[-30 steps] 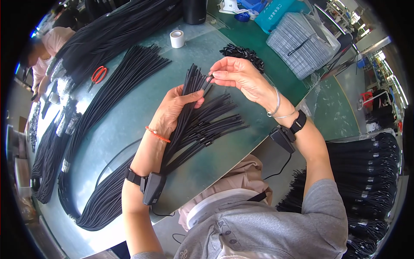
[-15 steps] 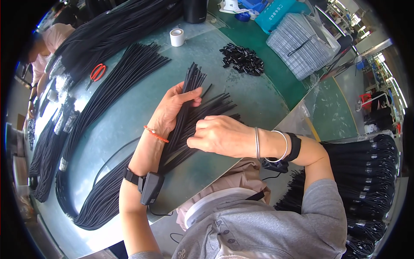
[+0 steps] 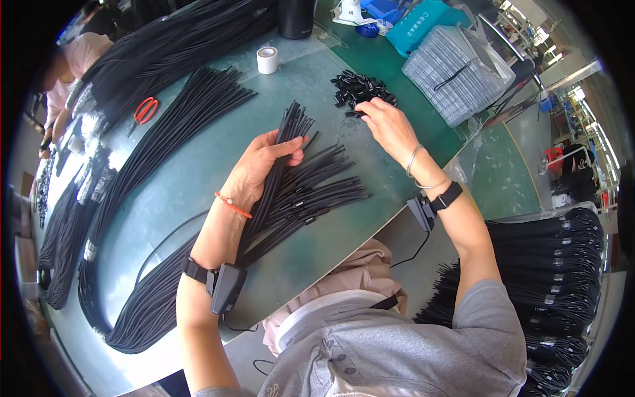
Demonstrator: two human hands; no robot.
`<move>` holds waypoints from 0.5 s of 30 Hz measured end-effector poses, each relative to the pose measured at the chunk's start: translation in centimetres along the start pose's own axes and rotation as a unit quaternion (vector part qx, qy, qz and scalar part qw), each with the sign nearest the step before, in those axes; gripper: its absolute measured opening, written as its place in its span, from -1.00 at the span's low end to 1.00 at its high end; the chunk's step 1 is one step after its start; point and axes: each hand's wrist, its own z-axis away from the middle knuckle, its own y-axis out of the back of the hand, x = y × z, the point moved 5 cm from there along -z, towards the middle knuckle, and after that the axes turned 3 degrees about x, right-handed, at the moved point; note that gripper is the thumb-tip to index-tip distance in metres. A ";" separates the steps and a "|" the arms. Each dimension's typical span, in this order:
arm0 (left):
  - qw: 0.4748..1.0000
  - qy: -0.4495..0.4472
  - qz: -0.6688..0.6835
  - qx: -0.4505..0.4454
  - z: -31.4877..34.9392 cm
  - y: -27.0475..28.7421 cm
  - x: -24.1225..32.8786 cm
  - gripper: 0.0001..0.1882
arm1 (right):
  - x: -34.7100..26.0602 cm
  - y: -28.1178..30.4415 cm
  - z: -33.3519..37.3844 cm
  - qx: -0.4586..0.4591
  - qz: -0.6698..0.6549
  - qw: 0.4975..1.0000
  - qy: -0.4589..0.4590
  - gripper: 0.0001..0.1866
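My left hand (image 3: 274, 155) is closed round a bundle of thin black cables (image 3: 289, 129), whose cut ends stick up past the thumb. Beside it on the table, more cables (image 3: 337, 188) of the same kind fan out to the right, several with small light marks near their ends. My right hand (image 3: 389, 129) is at the near edge of a pile of short black tubes (image 3: 360, 86). Its thumb and fingertips pinch together on one of the tubes; the fingers partly cover it.
Long black cable bundles (image 3: 159, 139) lie across the left of the table. Red-handled scissors (image 3: 144, 114), a white tape roll (image 3: 267, 60) and a black cylinder (image 3: 296, 18) stand or lie farther back. Clear plastic trays (image 3: 456, 73) are stacked at right. Another person (image 3: 83, 59) sits far left.
My right hand has moved from over the fanned cables, away and to the right, onto the pile of short tubes. My left hand keeps its hold on the bundle.
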 end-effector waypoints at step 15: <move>0.999 -0.031 -0.022 -0.005 -0.1 -0.2 0.1 -0.81 | -4.7 -0.6 -2.5 -0.181 -0.557 0.800 -0.131 -0.76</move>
